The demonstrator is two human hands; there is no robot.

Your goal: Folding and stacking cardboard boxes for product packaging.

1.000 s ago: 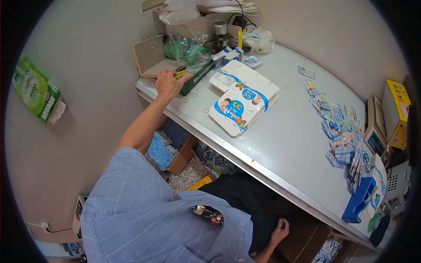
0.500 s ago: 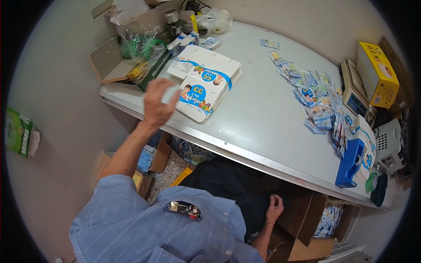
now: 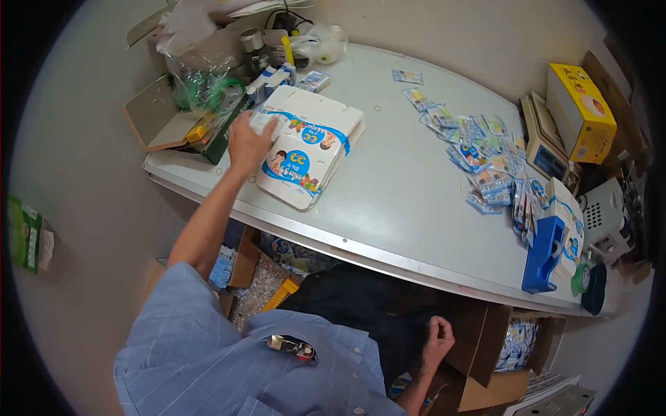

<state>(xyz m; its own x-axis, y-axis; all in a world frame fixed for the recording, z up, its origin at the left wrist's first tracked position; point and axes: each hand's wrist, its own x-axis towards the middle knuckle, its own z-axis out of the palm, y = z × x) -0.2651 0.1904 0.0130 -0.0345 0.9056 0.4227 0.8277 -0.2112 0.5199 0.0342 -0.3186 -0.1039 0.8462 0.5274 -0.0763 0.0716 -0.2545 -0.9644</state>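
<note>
**Left hand right at the carton stack, right hand hanging low**

So, nearest first: the right hand (image 3: 438,340) is resting low, below the desk edge, with its fingers curling in toward the thumb. I can't tell if it's pinching anything. Just to its right, an open cardboard box (image 3: 489,395) is holding a load of small packets.

Up on the pale desk (image 3: 388,201), a blue tape dispenser (image 3: 542,260) is sitting by the near edge, over on the right.

The left hand (image 3: 251,144) is reaching over the desk, thumb and fingers standing apart. The stack of flat cartons (image 3: 311,147) is lying just to its right, with the thumb coming over the left side. Can't tell if it's actually touching.

Looks-wise, the stack is mostly white, with a blue band curving across, round blue logos, cartoon kids and colourful fruit. Several layers are showing along the right side.

Farther back, a loose heap of packets (image 3: 492,163) is spreading over the right half, a yellow box (image 3: 581,114) is standing beyond it, and a metal-capped flask (image 3: 255,55) is standing at the back left.
</note>
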